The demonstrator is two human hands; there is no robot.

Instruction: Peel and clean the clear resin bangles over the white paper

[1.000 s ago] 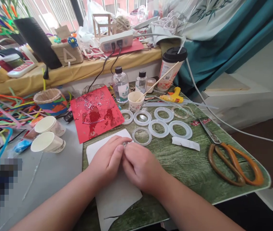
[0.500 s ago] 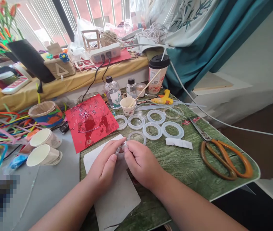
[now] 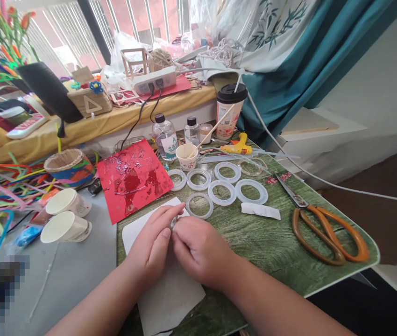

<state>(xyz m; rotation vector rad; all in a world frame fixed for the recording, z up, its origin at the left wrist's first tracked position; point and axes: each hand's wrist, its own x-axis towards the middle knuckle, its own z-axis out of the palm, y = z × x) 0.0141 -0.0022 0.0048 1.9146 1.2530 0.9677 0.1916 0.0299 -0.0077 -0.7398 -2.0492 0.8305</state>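
My left hand (image 3: pixel 151 245) and my right hand (image 3: pixel 202 249) meet over a white sheet of paper (image 3: pixel 170 303). Between their fingertips shows a small clear, glossy piece (image 3: pixel 173 223), mostly hidden by the fingers. The left fingers lie long and close together, pressed against it with the thumb. Curled into a near fist, the right hand pinches the same piece from the other side. Just beyond the knuckles lies a translucent ring mould (image 3: pixel 188 212), with several similar ring moulds (image 3: pixel 222 202) behind it.
Large scissors (image 3: pixel 300 200) with orange handles lie at the right. Behind are a paper cup (image 3: pixel 187 163) with a stick, bottles (image 3: pixel 165 140), a yellow glue gun (image 3: pixel 238 145) and a drink cup (image 3: pixel 228 119). A wet red sheet (image 3: pixel 133 182) and two paper cups (image 3: pixel 61 228) are at left.
My right hand has shifted left and slightly down, closer against the left. Less of the clear piece shows, and the ring mould beyond the hands is more exposed.
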